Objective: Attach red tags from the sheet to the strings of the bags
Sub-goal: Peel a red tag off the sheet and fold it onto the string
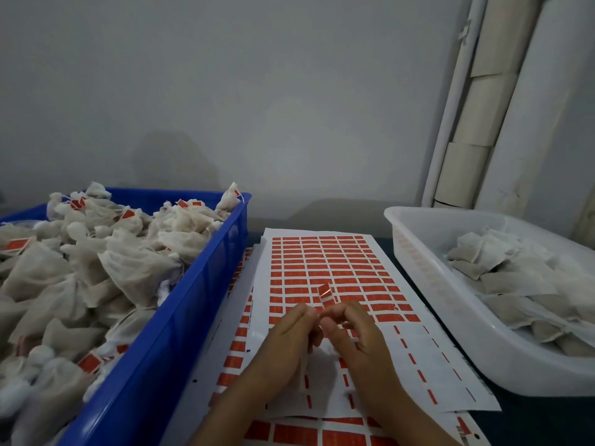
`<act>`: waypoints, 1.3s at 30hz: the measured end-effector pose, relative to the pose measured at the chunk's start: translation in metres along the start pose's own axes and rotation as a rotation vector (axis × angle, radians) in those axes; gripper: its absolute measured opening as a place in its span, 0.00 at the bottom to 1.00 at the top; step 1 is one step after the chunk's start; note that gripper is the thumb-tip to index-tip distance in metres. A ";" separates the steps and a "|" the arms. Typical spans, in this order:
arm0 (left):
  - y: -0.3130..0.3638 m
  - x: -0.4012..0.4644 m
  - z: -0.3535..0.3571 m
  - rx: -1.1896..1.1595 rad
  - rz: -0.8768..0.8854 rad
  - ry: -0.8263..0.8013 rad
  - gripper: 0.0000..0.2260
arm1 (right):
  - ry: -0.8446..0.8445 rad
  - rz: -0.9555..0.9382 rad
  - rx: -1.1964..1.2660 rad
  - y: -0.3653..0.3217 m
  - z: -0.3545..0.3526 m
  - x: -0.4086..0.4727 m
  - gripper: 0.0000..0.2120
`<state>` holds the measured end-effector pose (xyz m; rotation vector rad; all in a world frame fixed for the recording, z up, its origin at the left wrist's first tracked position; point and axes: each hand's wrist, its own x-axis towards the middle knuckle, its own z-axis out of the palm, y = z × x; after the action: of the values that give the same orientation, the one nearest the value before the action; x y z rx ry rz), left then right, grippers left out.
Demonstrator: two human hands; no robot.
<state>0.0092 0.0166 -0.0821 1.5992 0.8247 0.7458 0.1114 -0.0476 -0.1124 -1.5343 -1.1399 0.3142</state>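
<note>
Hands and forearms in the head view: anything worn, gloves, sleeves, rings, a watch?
Nothing worn shows. The left hand and right hand are bare, without gloves, rings or a watch, and both forearms are uncovered down to the frame's lower edge, no sleeve in sight.

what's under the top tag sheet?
More tag sheets lie stacked beneath the top sheet; their red tags peek out along its left and near edges. How many sheets there are, and the table beneath them, is covered.

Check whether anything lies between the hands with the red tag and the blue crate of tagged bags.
Nothing visible does. Both hands hold the red tag above the tag sheet; the blue crate sits directly to their left, its top open.
</note>
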 end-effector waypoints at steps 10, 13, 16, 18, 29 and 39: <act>-0.017 0.006 -0.002 0.133 0.188 -0.123 0.11 | 0.132 -0.015 -0.067 0.006 -0.007 0.004 0.11; -0.019 0.007 -0.001 0.109 0.194 -0.088 0.10 | 0.241 -0.029 -0.001 0.004 -0.010 0.004 0.09; -0.019 0.007 0.000 0.068 0.193 -0.053 0.08 | 0.373 -0.020 0.077 0.000 -0.016 0.004 0.05; -0.020 0.007 0.001 0.049 0.204 -0.003 0.06 | 0.423 -0.015 0.140 -0.005 -0.021 0.004 0.06; -0.018 0.004 0.011 -0.123 0.164 0.198 0.03 | 0.381 -0.054 0.204 -0.022 -0.018 -0.004 0.11; -0.020 0.004 0.013 -0.083 0.178 0.197 0.03 | 0.328 0.110 0.265 -0.006 -0.009 -0.004 0.01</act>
<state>0.0192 0.0152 -0.1035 1.5554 0.7872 1.0652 0.1134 -0.0568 -0.1054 -1.3553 -0.7281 0.2644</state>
